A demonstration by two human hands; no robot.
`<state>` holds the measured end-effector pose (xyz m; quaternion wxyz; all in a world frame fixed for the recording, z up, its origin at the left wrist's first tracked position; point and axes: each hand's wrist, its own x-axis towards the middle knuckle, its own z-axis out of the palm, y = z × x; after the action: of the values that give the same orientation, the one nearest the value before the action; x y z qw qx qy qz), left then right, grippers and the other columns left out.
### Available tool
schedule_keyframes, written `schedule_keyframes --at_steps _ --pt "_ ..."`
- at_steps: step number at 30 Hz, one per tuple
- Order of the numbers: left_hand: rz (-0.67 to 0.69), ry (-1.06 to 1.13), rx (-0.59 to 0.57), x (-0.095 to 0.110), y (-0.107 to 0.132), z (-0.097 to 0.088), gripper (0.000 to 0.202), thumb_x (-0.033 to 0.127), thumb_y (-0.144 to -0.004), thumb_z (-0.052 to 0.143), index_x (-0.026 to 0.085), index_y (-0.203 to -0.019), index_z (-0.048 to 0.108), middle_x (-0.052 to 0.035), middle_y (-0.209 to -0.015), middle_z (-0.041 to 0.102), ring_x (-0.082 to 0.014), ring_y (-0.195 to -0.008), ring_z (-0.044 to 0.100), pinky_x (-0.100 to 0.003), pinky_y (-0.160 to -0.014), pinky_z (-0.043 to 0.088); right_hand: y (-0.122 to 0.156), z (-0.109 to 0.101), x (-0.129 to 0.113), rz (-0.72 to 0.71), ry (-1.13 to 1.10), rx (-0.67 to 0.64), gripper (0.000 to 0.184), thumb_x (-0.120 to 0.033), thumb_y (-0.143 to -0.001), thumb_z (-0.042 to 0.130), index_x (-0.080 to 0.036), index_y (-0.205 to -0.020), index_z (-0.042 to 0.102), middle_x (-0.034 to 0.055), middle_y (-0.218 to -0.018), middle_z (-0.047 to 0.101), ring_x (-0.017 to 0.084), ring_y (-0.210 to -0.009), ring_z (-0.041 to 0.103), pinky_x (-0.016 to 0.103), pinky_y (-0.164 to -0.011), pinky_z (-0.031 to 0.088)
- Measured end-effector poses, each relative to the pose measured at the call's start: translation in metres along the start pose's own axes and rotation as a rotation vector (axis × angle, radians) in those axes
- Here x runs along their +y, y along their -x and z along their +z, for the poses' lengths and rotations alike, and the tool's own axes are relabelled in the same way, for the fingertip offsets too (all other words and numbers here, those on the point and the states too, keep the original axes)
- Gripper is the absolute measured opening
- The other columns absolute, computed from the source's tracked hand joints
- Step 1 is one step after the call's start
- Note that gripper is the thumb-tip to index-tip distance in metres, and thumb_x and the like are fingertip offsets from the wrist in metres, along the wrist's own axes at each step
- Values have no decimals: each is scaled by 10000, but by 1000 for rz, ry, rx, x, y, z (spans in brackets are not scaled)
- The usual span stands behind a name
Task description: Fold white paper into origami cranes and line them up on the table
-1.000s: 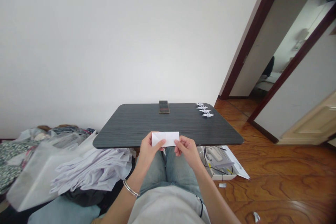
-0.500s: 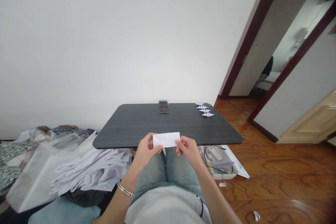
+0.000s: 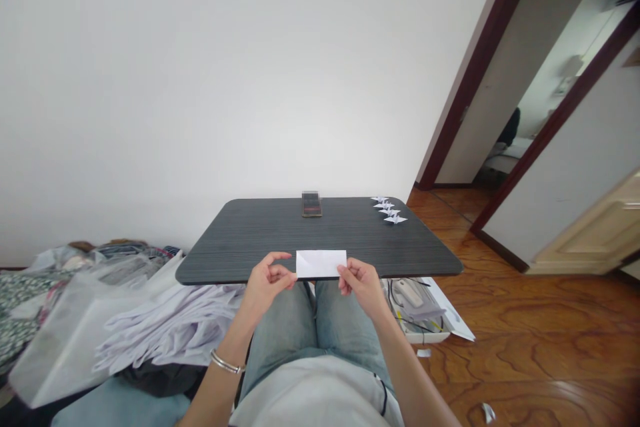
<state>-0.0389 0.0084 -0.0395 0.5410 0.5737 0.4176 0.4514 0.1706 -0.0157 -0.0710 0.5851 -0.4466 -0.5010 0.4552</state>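
Note:
A folded white sheet of paper (image 3: 321, 263), a wide flat rectangle, is held up over the front edge of the dark table (image 3: 260, 227). My right hand (image 3: 361, 283) pinches its lower right corner between thumb and fingers. At the paper's left end is my left hand (image 3: 270, 281), its index finger and thumb apart. The left thumb tip is right by the lower left corner; whether it touches I cannot tell. Several white paper cranes (image 3: 395, 219) stand in a row at the table's back right.
A phone (image 3: 311, 204) leans upright at the table's back, near the white wall. Clothes (image 3: 170, 327) and plastic bags are heaped on the left. Below the table's right side sits a white box (image 3: 417, 307) of cables. Paper scraps (image 3: 489, 412) lie on the wooden floor.
My left hand has let go of the paper's left end and moved slightly left. The paper has shifted a little to the right, still in my right hand.

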Motion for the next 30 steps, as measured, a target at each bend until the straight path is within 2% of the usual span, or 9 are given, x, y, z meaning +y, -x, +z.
schedule_keyframes --at_steps 5,8,10,15,18,20,24,30 --pt "13 53 1 -6 -4 -3 508 302 -656 699 159 -1096 488 16 -664 628 -131 -634 596 -227 -580 449 1 -1 -3 -14 16 3 378 -474 -728 629 -181 -546 475 -26 -443 562 75 -349 476 175 -370 379" --pt "9 105 -45 -12 -7 8 561 284 -602 745 160 -1090 498 -35 -810 663 -160 -739 620 -235 -610 465 1 2 -1 -24 23 -24 363 -468 -748 611 -179 -565 488 -27 -450 567 75 -348 478 175 -372 380" --pt "20 138 -77 -15 -8 18 573 242 -573 763 152 -1074 500 -62 -897 675 -181 -823 627 -271 -716 474 1 5 1 -22 27 -39 357 -468 -756 601 -179 -576 493 -29 -452 566 73 -345 474 174 -371 377" --pt "20 39 7 -13 -9 32 502 242 -549 763 144 -991 546 -31 -849 673 -180 -751 622 -272 -679 464 3 8 2 -17 38 -54 358 -470 -762 590 -180 -579 490 -31 -452 556 73 -344 470 175 -373 377" --pt "5 72 -29 -12 -8 27 511 246 -562 761 147 -1000 518 -31 -827 676 -165 -728 621 -254 -661 452 2 6 3 -15 55 -50 360 -469 -763 590 -180 -573 491 -28 -453 560 76 -347 476 178 -374 376" --pt "-34 88 -53 -13 -7 21 531 260 -579 756 148 -1022 486 -18 -746 672 -149 -656 614 -238 -614 435 2 4 5 -11 56 -43 364 -471 -761 591 -181 -569 487 -26 -454 563 77 -347 477 179 -375 377" --pt "-30 40 11 -13 -5 7 545 279 -582 756 149 -1039 488 76 -525 550 -92 -479 509 -198 -514 359 0 3 7 -2 54 -32 372 -479 -753 596 -181 -562 482 -22 -458 568 78 -349 479 178 -371 374" --pt "53 42 67 -8 -5 -7 635 274 -658 699 172 -1222 426 68 -576 533 -101 -547 505 -206 -551 384 0 2 3 -17 42 19 379 -491 -741 605 -189 -553 472 -23 -446 557 82 -347 471 185 -362 375"
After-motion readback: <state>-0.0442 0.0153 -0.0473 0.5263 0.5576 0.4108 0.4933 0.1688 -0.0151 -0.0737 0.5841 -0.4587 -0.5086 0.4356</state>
